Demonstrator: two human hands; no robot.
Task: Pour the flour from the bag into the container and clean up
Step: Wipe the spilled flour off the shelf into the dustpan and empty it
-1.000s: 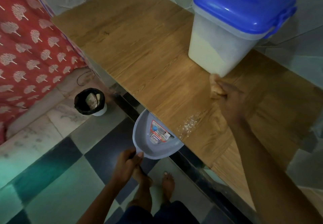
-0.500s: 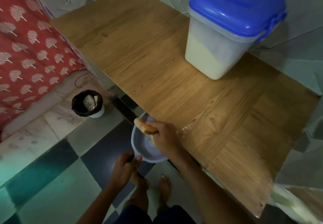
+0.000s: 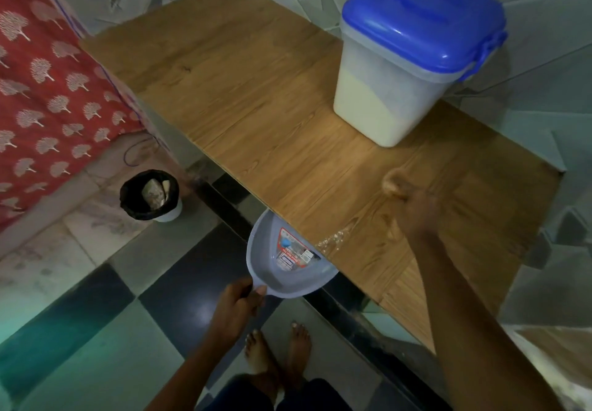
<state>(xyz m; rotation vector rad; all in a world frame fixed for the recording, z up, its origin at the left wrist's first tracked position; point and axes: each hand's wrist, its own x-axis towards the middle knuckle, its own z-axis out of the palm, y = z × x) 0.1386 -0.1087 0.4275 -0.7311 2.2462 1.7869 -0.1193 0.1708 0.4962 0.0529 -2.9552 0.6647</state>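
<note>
Head view: a dustbin (image 3: 150, 194) stands on the floor at 9 o'clock. The left hand (image 3: 237, 305) has its grip clamped on the dustpan (image 3: 288, 269), held under the bench (image 3: 256, 106) edge at 6 o'clock. Spilled flour (image 3: 331, 239) lies at this edge; a strong sweep may throw it past the pan. The lidded container (image 3: 400, 67) stands at 1 o'clock, well apart. The right hand (image 3: 413, 208), at 3 o'clock, grips a blurred tan wiper (image 3: 392, 181).

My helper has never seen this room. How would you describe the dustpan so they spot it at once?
Find the long wooden table with the blue-lidded container. Just below its near edge, the left hand holds a grey dustpan. It is the only flat grey scoop, with a red-edged label inside.
</note>
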